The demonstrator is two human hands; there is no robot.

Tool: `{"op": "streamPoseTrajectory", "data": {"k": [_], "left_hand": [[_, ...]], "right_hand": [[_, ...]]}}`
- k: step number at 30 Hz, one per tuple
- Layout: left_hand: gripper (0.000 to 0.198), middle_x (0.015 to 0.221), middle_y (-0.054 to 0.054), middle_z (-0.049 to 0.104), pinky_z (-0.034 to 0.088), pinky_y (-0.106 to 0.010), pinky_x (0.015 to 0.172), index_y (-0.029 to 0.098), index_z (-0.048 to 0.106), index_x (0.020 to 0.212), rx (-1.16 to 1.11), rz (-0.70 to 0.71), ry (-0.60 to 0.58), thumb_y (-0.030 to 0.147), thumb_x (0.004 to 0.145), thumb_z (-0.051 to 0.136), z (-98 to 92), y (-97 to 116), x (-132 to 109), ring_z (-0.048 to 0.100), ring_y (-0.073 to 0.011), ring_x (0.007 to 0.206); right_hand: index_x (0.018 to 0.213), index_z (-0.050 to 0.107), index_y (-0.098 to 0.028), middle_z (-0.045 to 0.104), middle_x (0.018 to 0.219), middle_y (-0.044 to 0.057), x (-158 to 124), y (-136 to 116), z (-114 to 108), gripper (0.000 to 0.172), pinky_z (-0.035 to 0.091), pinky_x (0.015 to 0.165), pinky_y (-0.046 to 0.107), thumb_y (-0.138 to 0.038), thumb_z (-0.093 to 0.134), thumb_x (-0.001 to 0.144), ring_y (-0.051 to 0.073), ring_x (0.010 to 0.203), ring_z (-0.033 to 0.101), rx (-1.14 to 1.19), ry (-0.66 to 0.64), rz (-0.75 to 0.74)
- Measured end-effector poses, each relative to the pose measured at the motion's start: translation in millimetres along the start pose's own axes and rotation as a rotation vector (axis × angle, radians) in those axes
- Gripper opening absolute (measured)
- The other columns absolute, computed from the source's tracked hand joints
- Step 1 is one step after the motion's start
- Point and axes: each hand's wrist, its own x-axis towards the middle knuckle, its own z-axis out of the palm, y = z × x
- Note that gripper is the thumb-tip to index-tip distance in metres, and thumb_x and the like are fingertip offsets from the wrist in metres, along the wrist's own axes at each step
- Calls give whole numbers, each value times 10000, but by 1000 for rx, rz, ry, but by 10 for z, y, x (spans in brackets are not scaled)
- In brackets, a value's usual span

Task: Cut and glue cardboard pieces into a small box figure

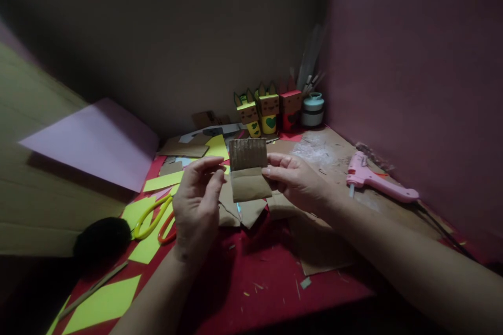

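Note:
A small folded piece of cardboard (250, 183) is held up above the table; its upper part shows ribbed corrugation and its lower part is smooth. The thumb and fingers of my right hand (293, 180) pinch it at the right edge. Just left of it is my left hand (202, 199), fingers curved and a little apart, with nothing visible between them. Below the piece lie cut cardboard scraps (251, 213). Scissors with yellow and red handles (151, 220) rest beside my left wrist, their blades hidden.
A pink glue gun (377, 180) with its cord lies at the right. Paper animal figures (269, 110) and a lidded pot (313, 110) stand at the back. Yellow paper pieces (104, 303), a black round object (102, 238) and a lilac sheet (102, 144) are on the left.

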Motion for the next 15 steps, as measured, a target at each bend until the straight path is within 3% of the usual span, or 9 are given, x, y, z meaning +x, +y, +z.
{"op": "streamPoseTrajectory", "data": {"k": [2,4,9,12,15], "left_hand": [[159,971,-44,668,506,-292,730,215,654,1017,-152,-220,-10,273,872,685,19,12,14,619,-160,814],[216,927,-34,681,509,-264,715,205,649,992,-242,-309,-40,273,812,748,37,17,20,624,-156,812],[242,923,-35,738,525,-274,801,192,683,978,-311,-385,-140,242,761,782,76,28,-4,666,-176,886],[209,931,-38,753,532,-274,805,185,714,944,-266,-374,-126,233,751,781,88,58,-22,672,-181,882],[179,894,-23,755,534,-248,775,191,722,927,-215,-334,-94,219,758,773,96,92,-35,666,-162,845]], "right_hand": [[927,695,-175,699,806,18,11,22,-27,232,495,630,251,-218,725,701,115,654,601,-16,-6,-15],[939,683,-180,700,835,15,10,37,-38,257,511,624,261,-218,749,693,113,641,597,-29,-7,-20],[1010,652,-196,699,852,16,-22,45,-12,318,561,575,271,-231,756,711,133,657,629,-70,1,21],[1032,653,-206,702,943,34,-30,50,1,370,583,541,265,-208,767,680,150,702,651,-62,-9,62],[987,670,-194,695,990,54,-24,60,-7,312,597,551,281,-220,752,687,162,733,665,-2,-7,86]]}}
